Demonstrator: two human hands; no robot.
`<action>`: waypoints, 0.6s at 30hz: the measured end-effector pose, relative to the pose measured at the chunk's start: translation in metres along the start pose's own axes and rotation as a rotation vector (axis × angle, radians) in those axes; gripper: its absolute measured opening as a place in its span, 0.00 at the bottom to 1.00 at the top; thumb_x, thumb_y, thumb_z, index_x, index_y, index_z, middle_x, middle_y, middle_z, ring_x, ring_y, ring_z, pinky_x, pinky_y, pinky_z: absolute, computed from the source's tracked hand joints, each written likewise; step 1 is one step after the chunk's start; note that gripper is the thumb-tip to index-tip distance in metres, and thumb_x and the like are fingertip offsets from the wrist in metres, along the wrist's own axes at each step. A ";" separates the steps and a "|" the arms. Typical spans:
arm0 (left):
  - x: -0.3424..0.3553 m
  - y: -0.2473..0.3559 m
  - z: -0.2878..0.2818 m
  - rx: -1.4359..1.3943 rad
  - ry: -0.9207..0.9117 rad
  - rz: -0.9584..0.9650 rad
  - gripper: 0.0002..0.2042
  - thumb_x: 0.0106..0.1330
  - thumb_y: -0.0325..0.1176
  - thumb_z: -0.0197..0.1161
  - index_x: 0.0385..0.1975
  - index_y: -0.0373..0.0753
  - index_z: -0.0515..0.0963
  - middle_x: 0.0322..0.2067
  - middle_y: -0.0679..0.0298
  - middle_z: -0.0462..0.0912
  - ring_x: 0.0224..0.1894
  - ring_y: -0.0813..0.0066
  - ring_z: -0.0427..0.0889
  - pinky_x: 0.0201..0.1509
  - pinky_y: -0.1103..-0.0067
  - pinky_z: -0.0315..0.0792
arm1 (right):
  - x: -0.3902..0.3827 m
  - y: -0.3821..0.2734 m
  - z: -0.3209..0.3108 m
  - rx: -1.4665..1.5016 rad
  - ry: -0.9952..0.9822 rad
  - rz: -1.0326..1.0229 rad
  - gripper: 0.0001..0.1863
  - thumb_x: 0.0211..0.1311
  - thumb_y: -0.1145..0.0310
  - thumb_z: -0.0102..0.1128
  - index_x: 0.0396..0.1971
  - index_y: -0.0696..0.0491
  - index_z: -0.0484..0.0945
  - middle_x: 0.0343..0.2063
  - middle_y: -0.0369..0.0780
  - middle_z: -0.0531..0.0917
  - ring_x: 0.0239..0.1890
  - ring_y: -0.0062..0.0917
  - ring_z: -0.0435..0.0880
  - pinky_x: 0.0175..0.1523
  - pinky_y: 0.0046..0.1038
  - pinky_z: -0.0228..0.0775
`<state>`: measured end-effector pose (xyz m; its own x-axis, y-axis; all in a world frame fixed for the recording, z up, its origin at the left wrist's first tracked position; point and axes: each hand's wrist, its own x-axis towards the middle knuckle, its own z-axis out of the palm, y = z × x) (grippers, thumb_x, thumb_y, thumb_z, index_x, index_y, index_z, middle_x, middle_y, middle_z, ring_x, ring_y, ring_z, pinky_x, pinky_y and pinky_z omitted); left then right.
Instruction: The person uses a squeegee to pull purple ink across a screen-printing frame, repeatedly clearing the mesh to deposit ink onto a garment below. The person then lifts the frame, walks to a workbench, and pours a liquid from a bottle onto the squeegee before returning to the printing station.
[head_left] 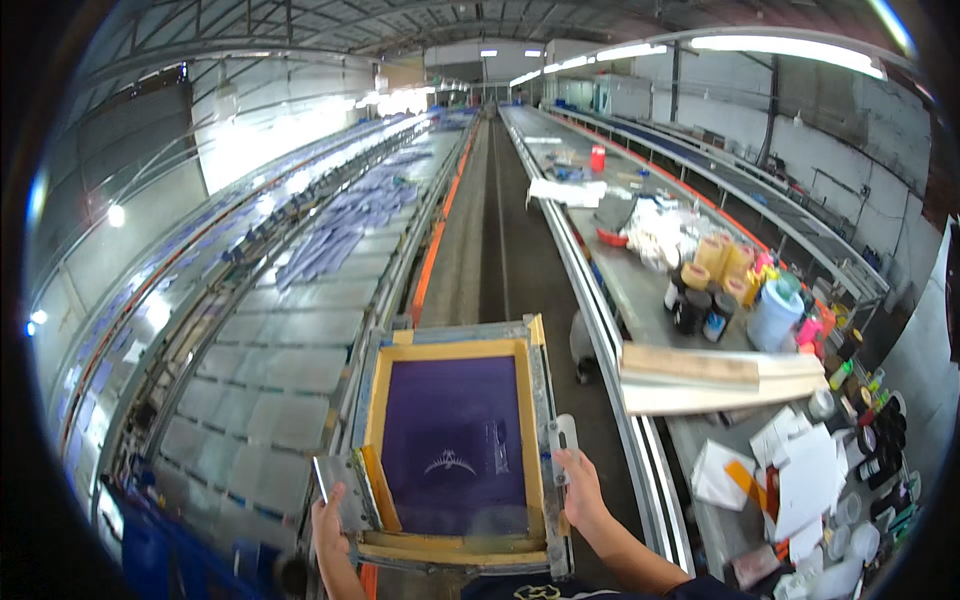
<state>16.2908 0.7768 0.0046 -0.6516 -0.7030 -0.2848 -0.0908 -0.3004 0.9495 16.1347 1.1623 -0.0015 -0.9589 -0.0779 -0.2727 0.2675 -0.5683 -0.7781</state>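
Observation:
In front of me is a screen printing frame (450, 349) with yellowish wooden inner sides and a greyish outer border. Its purple mesh (455, 410) carries a small pale crescent-shaped design (450, 463) and a shiny patch beside it. My left hand (330, 520) is closed at a metal plate (343, 492) on the frame's left side, its thumb on the plate. Leaning along the inner left corner is a yellow-orange strip (381, 490). My right hand (580, 490) grips the frame's right side by a slotted metal bracket (565, 445). The undersides of both hands are hidden.
A long printing table (290, 330) on the left bears purple cloth pieces (345, 220). On the right table, wooden boards (720, 378) jut toward the aisle (495, 250). Paint tubs (690, 310), a pale blue bucket (775, 315) and loose papers (800, 490) crowd it.

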 end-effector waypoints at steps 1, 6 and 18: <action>0.034 0.003 0.016 -0.044 -0.002 0.044 0.25 0.69 0.41 0.72 0.57 0.28 0.80 0.46 0.61 0.86 0.47 0.72 0.84 0.51 0.75 0.76 | 0.037 -0.010 0.020 -0.008 -0.011 -0.035 0.11 0.70 0.66 0.67 0.47 0.51 0.78 0.40 0.30 0.82 0.45 0.18 0.81 0.52 0.27 0.73; 0.183 0.044 0.122 -0.080 -0.165 0.041 0.24 0.67 0.44 0.73 0.54 0.30 0.82 0.44 0.63 0.86 0.48 0.75 0.82 0.51 0.73 0.75 | 0.172 -0.048 0.070 -0.005 0.028 -0.140 0.13 0.71 0.66 0.67 0.51 0.52 0.79 0.41 0.30 0.83 0.45 0.17 0.82 0.51 0.26 0.73; 0.513 0.111 0.423 0.136 -0.390 0.055 0.23 0.65 0.44 0.76 0.50 0.31 0.83 0.43 0.63 0.86 0.43 0.75 0.84 0.49 0.74 0.75 | 0.500 -0.082 0.118 -0.016 0.322 -0.276 0.19 0.73 0.62 0.66 0.56 0.55 0.75 0.46 0.34 0.79 0.52 0.20 0.76 0.60 0.27 0.65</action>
<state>15.6273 0.6553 0.0201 -0.8923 -0.4108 -0.1870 -0.1297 -0.1634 0.9780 15.6225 1.0731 -0.0072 -0.9169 0.3370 -0.2139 0.0085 -0.5193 -0.8545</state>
